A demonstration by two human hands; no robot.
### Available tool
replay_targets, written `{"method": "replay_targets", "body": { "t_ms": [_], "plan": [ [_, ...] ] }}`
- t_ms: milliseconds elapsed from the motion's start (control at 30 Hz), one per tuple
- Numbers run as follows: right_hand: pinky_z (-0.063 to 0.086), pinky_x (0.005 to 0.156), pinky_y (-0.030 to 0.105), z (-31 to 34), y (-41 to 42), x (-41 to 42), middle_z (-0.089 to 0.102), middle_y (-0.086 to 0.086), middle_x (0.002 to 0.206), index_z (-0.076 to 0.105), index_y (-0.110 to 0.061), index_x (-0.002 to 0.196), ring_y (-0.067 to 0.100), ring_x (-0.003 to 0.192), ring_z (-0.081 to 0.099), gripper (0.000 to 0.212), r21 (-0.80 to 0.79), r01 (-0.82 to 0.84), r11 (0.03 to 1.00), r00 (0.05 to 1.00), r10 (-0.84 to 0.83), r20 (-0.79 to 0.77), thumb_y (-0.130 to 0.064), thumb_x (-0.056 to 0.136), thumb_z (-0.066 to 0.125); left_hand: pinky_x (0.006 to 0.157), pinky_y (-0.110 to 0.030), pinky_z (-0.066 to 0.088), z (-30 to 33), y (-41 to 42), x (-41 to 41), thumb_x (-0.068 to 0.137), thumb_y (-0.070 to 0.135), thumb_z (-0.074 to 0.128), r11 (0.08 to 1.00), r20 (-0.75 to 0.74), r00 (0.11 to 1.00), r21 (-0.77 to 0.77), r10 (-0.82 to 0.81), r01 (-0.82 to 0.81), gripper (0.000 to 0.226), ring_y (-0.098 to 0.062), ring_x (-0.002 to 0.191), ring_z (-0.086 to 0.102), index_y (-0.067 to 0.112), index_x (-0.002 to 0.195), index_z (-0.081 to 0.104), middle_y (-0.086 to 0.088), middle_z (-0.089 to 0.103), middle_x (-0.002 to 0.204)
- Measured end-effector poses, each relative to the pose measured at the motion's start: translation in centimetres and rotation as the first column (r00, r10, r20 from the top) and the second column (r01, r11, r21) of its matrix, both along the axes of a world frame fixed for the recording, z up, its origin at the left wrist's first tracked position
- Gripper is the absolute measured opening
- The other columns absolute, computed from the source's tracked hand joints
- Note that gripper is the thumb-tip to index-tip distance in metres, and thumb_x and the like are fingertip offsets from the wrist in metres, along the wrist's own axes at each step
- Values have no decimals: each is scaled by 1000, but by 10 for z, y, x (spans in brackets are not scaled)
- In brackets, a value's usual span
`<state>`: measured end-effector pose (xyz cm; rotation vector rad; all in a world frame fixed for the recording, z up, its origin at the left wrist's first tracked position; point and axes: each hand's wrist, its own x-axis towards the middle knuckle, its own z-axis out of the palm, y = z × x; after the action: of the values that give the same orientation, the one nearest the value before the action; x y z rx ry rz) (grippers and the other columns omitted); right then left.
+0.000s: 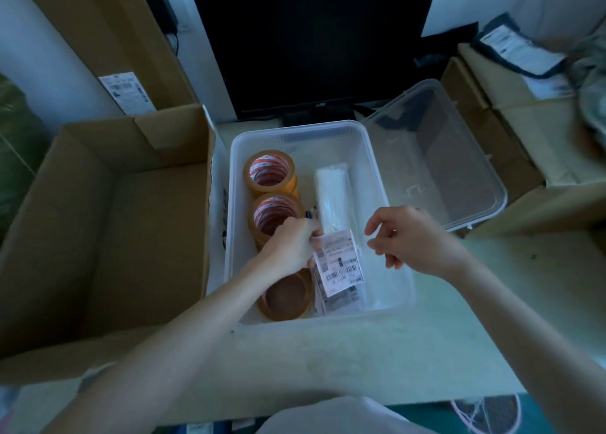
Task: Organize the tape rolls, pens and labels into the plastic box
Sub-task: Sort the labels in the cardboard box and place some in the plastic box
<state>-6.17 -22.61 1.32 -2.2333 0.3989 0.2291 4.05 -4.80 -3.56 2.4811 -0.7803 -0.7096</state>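
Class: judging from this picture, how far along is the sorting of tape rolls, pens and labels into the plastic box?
Nearly finished. Tape rolls and a pen already lie inside the plastic box. The left hand is placing labels; the right hand hovers empty. The lid remains off.

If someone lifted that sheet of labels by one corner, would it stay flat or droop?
Probably droop: the labels look like thin printed paper, held at one edge by the left hand. Likely very light. Loose sheets beneath might slide apart in the plastic box.

Left hand (292, 246) gripping labels (341, 263) inside plastic box (373, 158) beside tape rolls (270, 174); right hand (413, 240) hovering loosely curled, holding nothing.
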Motion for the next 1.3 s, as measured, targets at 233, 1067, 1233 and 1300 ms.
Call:
{"method": "replay_targets", "body": {
  "t_ms": [233, 1067, 1233, 1300],
  "plan": [
    [50, 44, 26, -2, -5, -1, 64, 3, 57, 64, -8, 79, 15, 42, 59, 9, 42, 71, 997, 994, -75, 84, -2, 85, 60, 60, -43, 45, -37, -22, -19, 94, 2, 38, 937, 12, 972, 268, -236, 224, 20, -32, 76, 62, 7, 77, 46, -8, 51, 75],
    [50, 69, 32, -86, -50, -30, 49, 5, 80, 56, -2, 102, 22, 77, 56, 20, 554, 784, 279, 525, -773, -355, -11, 87, 66, 65, -15, 49, 15, -11, -36, 97, 7, 46, 799, -51, 943, -517, 329, -306, 20, -7, 67, 63, 8, 94, 66, 0, 70, 83],
    [43, 92, 35, -99, -60, -15, 53, 6, 97, 53, -14, 107, 18, 89, 50, 29, 636, 744, 207, 500, -803, -324, -14, 84, 70, 64, -9, 47, 2, -11, -36, 98, 8, 47, 786, -67, 928, -511, 367, -348, 19, -4, 67, 64, 8, 96, 66, 1, 69, 80],
    [41, 92, 33, -101, -62, -11, 60, 0, 95, 57, -19, 111, 15, 90, 56, 29, 697, 695, 178, 531, -781, -330, -11, 86, 68, 65, -10, 48, -2, -10, -37, 98, 8, 47, 799, -58, 930, -494, 363, -343, 19, -4, 67, 64, 9, 96, 66, 4, 69, 79]
  ]
}}
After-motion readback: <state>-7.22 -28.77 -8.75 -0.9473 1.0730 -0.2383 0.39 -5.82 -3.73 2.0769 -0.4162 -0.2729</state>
